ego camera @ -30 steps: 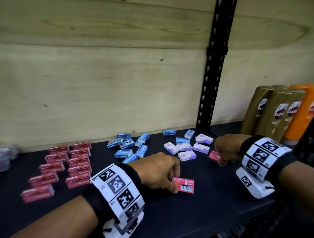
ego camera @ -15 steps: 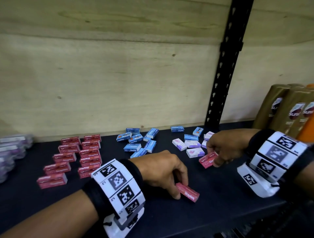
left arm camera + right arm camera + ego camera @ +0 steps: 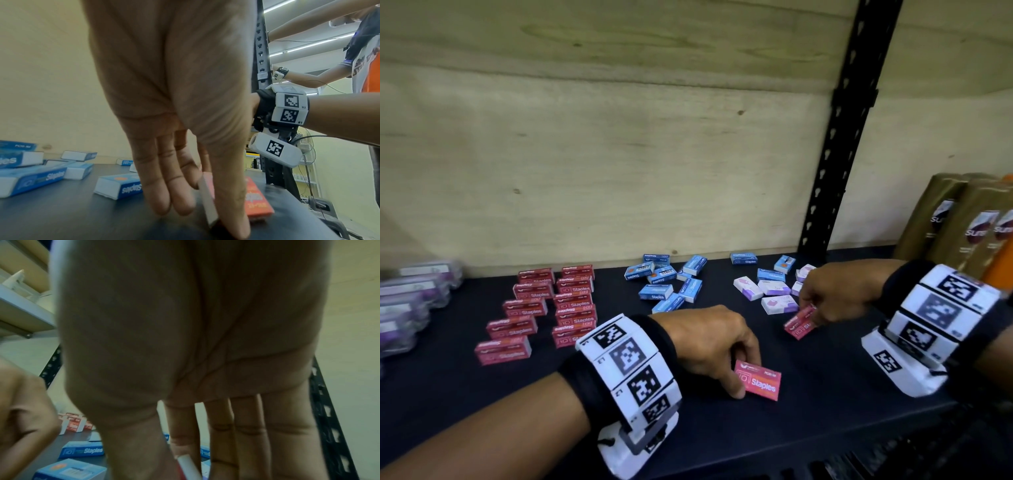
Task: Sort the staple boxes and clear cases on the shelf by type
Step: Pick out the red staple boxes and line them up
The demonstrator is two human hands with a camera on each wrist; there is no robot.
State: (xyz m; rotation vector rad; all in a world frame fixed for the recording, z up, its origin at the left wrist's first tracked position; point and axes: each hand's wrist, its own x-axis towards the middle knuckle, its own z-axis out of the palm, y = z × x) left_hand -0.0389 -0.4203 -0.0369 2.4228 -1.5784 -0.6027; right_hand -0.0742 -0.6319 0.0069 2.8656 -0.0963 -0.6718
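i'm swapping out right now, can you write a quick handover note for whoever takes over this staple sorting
Left hand: pinches a red staple box at the shelf front.
Right hand: grips another red staple box beside the white-purple boxes.
Done: red group stands in rows on the left; clear cases sit at far left.
Left: add both held red boxes to the red group. Blue boxes lie loosely piled, with a few more mixed among the white-purple ones; separate and tidy those.
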